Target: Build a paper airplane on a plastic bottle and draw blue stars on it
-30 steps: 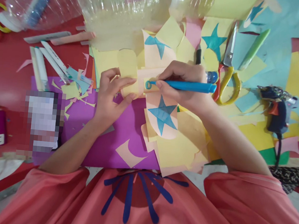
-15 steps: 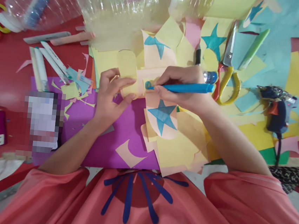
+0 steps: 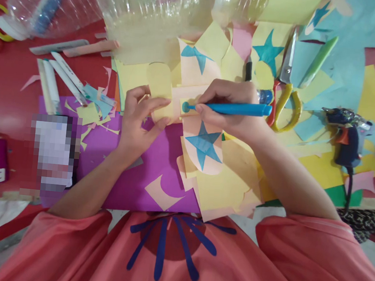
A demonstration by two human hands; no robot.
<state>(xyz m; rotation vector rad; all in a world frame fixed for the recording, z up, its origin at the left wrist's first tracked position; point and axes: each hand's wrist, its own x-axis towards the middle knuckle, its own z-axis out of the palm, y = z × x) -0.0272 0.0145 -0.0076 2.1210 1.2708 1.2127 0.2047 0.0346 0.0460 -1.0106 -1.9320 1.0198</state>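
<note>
My right hand [image 3: 229, 104] is closed around a blue marker [image 3: 240, 109], held nearly level. Its tip touches a small blue spot [image 3: 186, 107] on pale yellow paper. With thumb and fingers, my left hand [image 3: 143, 114] grips a rounded yellow paper piece [image 3: 160, 78] just left of the spot. Below the marker lies a cream paper cut-out with a blue star [image 3: 203, 144]. Another cut-out with a blue star [image 3: 197, 57] sits above the hands, and a third blue star [image 3: 268, 51] is farther right.
Scissors [image 3: 288, 108] with red and yellow handles and a green cutter [image 3: 319, 62] lie right. Beyond them is a dark blue glue gun [image 3: 349, 145]. White markers [image 3: 68, 78], paper scraps and a blurred-out phone [image 3: 54, 149] are left. Clear plastic bottles [image 3: 153, 9] lie along the back.
The blue spot has gone from a ring-like outline to a filled patch. The marker and my right hand have shifted slightly; my left hand stays in place.
</note>
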